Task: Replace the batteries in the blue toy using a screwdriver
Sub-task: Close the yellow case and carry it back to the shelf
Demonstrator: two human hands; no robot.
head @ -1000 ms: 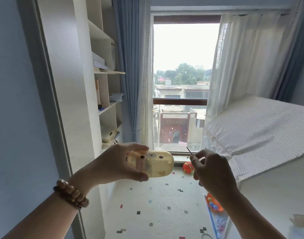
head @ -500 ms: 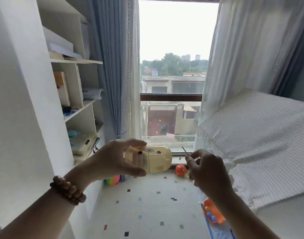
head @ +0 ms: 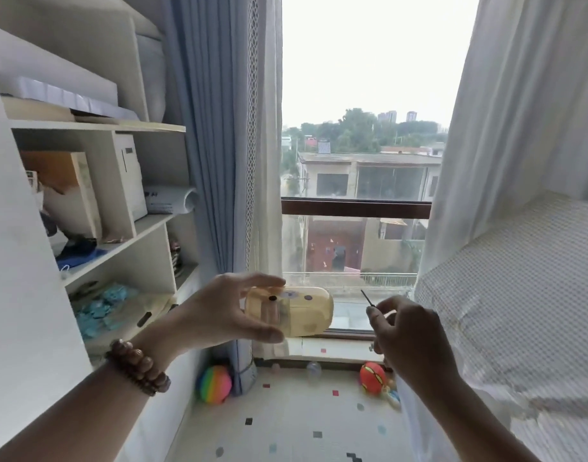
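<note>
My left hand [head: 219,311] grips a rounded toy [head: 299,311] at chest height in front of the window. The side facing me looks yellowish-tan, with a dark hole near its left end; no blue shows from here. My thumb is under the toy and my fingers over its top. My right hand [head: 406,341] is closed on a thin screwdriver [head: 366,297], whose dark tip points up and left, a short gap to the right of the toy. The handle is hidden in my fist.
White shelves [head: 126,241] with boxes and papers stand at the left, beside a blue curtain [head: 216,161]. A bed with a checked cover [head: 519,311] fills the right. On the dotted floor mat [head: 286,425] lie a rainbow ball [head: 215,384] and a red ball [head: 372,377].
The view has moved forward and dropped toward the window. Both hands stay raised in much the same pose, the toy in the left and the screwdriver in the right.
</note>
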